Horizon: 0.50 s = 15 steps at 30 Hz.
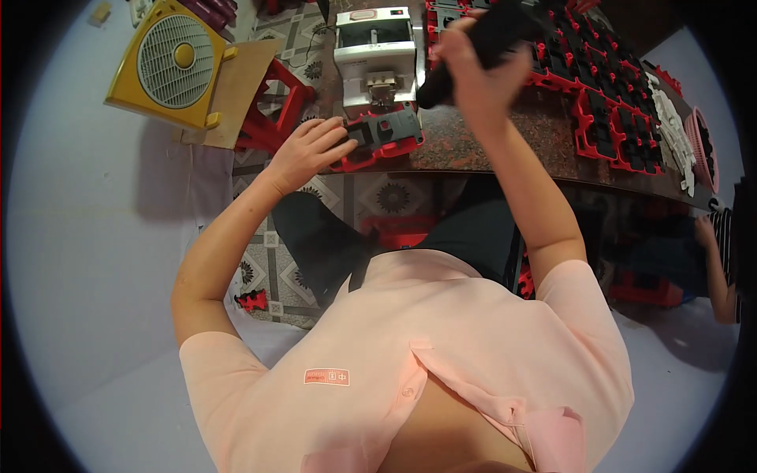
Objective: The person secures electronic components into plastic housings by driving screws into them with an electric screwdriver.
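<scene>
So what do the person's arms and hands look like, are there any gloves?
No gloves: the left hand and right hand are bare, and no watch shows. The arms come out of short, pale pink shirt sleeves. The right hand looks blurry.

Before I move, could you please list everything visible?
Table: 1, brown, upper right
Machine: 1, white, table's left
Near unit: 1, red-black, before machine
Other units: many, red-black, upper right
Strips: several, white, right edge
Basket: 1, pink, far right
Black object: 1, black, upper centre
Fan: 1, yellow, upper left
Board: 1, brown, beside fan
Stool: at least 1, red, by board
Co-worker: 1, striped clothing, right edge
Shirt: 1, pink, lower centre
Left hand: 1, on near unit
Right hand: 1, holding black object
</scene>
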Each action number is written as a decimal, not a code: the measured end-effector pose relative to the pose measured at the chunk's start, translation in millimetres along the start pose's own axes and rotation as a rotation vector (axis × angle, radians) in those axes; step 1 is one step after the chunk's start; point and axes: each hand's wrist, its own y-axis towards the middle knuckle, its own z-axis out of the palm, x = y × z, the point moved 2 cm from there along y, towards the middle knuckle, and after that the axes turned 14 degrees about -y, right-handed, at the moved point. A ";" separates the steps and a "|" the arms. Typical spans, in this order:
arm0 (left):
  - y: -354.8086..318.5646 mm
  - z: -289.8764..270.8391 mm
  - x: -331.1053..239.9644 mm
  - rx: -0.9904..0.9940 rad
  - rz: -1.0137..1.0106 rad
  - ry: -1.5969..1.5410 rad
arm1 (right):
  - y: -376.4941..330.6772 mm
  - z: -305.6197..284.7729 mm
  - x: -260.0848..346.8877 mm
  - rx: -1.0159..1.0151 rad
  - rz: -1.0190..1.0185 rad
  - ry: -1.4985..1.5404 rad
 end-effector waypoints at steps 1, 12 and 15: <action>-2.5 0.5 2.5 -0.035 -0.056 0.027 | 2.6 17.1 -14.2 -0.011 -0.075 -0.077; 61.1 44.9 -60.6 -0.374 -0.441 -0.054 | -9.1 58.0 -69.0 0.024 -0.087 -0.212; 69.0 57.6 -55.6 -0.381 -0.430 0.026 | -7.0 55.1 -63.6 0.078 -0.083 -0.233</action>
